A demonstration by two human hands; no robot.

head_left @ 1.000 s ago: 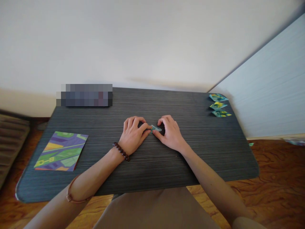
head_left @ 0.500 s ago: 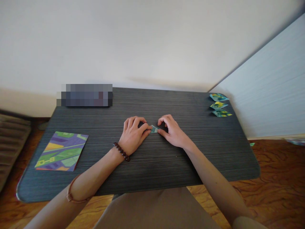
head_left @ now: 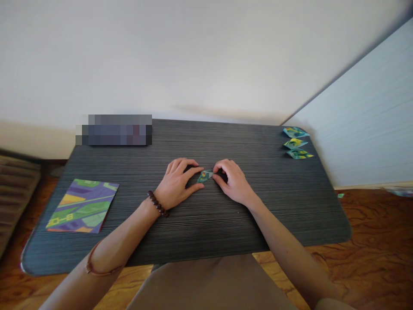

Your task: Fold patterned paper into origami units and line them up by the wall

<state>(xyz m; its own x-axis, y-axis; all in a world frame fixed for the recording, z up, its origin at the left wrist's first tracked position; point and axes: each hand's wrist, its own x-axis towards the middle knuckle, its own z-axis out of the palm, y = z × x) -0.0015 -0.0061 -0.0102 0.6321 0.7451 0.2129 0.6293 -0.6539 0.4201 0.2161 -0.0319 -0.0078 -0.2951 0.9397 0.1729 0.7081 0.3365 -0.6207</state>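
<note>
A small folded piece of patterned paper (head_left: 204,176), green with yellow and red marks, lies at the middle of the dark table between my hands. My right hand (head_left: 235,181) pinches its right tip between thumb and forefinger. On the other side, my left hand (head_left: 176,181) has thumb and forefinger spread around the paper's left end, close to its edges; whether they touch it is hard to tell. A bead bracelet (head_left: 158,204) circles my left wrist.
Three folded paper pieces (head_left: 296,144) in similar colours stand in a row at the table's (head_left: 226,237) back right. A stack of patterned square paper (head_left: 84,206) lies at the left. A blurred-out box-like object (head_left: 116,131) sits at the back left, near the wall.
My left thumb and forefinger have parted from their pinch on the paper. More of its coloured face now shows, and my right fingers have closed on its right tip.
</note>
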